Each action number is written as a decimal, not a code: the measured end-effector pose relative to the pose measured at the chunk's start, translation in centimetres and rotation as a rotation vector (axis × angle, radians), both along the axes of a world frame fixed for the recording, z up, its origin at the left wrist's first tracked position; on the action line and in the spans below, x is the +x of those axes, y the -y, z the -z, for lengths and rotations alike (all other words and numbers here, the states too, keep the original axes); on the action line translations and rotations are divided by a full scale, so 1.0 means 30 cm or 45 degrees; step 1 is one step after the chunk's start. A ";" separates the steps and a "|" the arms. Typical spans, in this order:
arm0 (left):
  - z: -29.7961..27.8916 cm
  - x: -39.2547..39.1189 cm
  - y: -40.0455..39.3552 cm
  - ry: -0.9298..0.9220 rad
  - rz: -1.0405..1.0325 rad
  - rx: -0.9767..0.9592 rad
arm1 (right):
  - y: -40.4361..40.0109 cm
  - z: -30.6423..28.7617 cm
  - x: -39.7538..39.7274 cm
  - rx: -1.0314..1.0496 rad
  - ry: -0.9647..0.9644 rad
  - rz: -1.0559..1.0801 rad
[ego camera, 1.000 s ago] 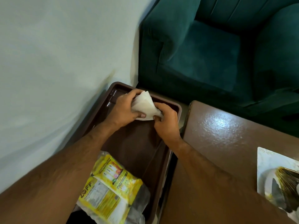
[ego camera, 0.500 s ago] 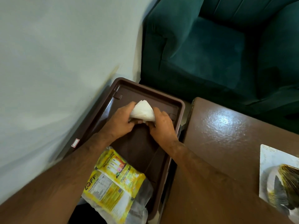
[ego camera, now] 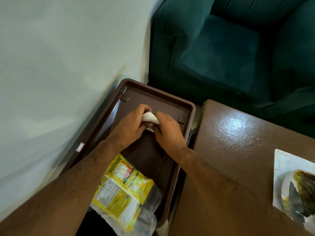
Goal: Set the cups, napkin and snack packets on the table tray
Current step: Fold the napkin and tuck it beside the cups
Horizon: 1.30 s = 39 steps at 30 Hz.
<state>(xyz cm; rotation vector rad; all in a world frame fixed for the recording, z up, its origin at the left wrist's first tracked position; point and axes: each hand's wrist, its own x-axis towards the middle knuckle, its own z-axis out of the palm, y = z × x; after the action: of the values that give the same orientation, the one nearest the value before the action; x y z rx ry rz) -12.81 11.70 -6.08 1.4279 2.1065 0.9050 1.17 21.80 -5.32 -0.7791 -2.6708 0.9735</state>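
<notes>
Napkin (ego camera: 150, 117): we are seeing the white napkin bunched small between two hands, held over the far half of the brown tray; only a folded wedge of it is showing between the fingers, and we cannot tell whether its underside is touching the tray floor.

Left hand (ego camera: 131, 126): we are watching it curling over the napkin from the wall side, fingers closed around the white fold, thumb tucked toward the other hand.

Right hand (ego camera: 167, 129): we are seeing it pressing in from the table side, fingers bent and pinching the napkin's near edge; the two hands are touching at the fingertips.

Tray (ego camera: 186, 106): we are looking down at a dark brown rectangular tray with a raised rim, sitting between the pale wall and the wooden table, its far end lying near the green armchair.

Snack packet (ego camera: 122, 186): we are seeing a yellow printed packet with a clear plastic border lying at the near end of the tray, partly under the left forearm and hanging over the near rim, well apart from the napkin.

Table (ego camera: 238, 142): we are noting a glossy brown top just beside the tray's right rim, catching a patch of light.

Plate (ego camera: 286, 166): we are seeing a pale patterned plate at the table's right edge, cut off by the frame.

Armchair (ego camera: 230, 48): we are seeing a dark teal upholstered seat filling the upper right.

Wall (ego camera: 59, 57): we are seeing a plain, pale surface running along the tray's left side.
</notes>
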 end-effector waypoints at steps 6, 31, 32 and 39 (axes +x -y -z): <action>0.024 -0.023 0.019 -0.142 -0.030 0.005 | -0.007 -0.002 0.013 -0.009 0.153 0.009; -0.196 0.166 -0.083 -0.123 -0.088 0.127 | -0.060 -0.193 0.239 -0.059 -0.232 0.068; -0.208 0.201 -0.097 -0.113 -0.091 0.140 | -0.071 -0.206 0.277 -0.044 -0.230 0.067; -0.263 0.495 -0.218 0.008 0.011 0.147 | -0.173 -0.240 0.617 0.243 -0.246 -0.042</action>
<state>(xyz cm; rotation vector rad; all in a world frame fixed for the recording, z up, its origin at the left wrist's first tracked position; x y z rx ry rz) 2.03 18.24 1.79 1.4874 2.0714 1.0415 19.68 27.00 1.88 -0.5717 -2.5677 0.7445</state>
